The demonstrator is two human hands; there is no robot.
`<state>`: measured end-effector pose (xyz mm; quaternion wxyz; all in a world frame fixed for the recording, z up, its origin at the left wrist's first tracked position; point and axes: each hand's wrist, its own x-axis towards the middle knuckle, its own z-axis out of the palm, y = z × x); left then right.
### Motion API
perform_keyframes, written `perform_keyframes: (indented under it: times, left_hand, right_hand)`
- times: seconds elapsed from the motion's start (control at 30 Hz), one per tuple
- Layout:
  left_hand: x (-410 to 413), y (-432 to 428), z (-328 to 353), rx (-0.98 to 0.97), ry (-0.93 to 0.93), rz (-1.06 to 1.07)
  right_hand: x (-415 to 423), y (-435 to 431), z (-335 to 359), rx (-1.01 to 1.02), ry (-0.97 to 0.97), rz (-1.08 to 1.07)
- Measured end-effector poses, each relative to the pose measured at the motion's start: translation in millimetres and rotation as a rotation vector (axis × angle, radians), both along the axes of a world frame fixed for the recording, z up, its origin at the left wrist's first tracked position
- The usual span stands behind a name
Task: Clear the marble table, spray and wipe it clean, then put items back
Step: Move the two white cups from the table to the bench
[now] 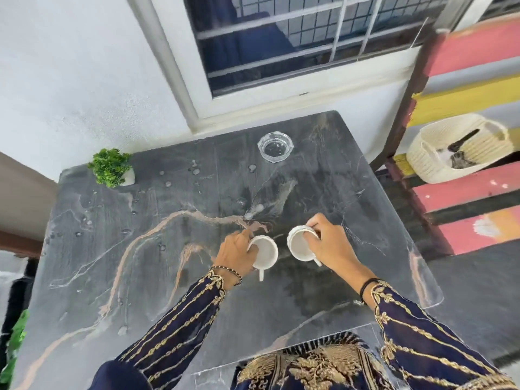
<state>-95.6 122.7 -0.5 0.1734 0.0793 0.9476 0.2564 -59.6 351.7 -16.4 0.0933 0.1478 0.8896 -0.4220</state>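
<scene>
The dark marble table [174, 277] fills the middle of the head view, with water droplets scattered over its far half. My left hand [235, 256] grips a white cup [266, 253] by its rim near the table's centre. My right hand [330, 244] holds a second white cup [299, 246] by its rim, tilted, just to the right of the first. The two cups are a small gap apart. A clear glass ashtray [275, 146] stands at the far edge. A small green plant in a white pot [111, 167] sits at the far left corner.
A white wall and a barred window [295, 38] lie behind the table. To the right are coloured steps [464, 190] with a cream woven basket [455, 149] on them. A dark wooden post [405, 108] rises beside the table's far right corner.
</scene>
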Motion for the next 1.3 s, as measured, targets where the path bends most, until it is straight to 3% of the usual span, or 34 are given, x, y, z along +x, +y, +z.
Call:
perform_keyframes:
  times: [0.17, 0.4, 0.63, 0.77, 1.03, 1.3]
  left_hand:
    - [-14, 101, 9, 0.011, -0.015, -0.112]
    - [-16, 266, 17, 0.09, -0.143, -0.097]
    - [-20, 448, -26, 0.206, -0.237, -0.106]
    - [-24, 532, -73, 0.151, -0.293, -0.178]
    - [-20, 634, -182, 0.079, -0.45, -0.181]
    - [-14, 683, -243, -0.025, -0.457, -0.212]
  right_hand:
    - [5, 89, -1, -0.083, 0.056, -0.184]
    - [10, 243, -12, -0.139, 0.061, -0.242]
    - [29, 412, -53, -0.118, -0.06, -0.319]
    - [41, 488, -95, -0.067, -0.137, -0.359]
    - [50, 589, -186, 0.059, -0.247, -0.492]
    - [38, 623, -232, 0.106, -0.319, -0.525]
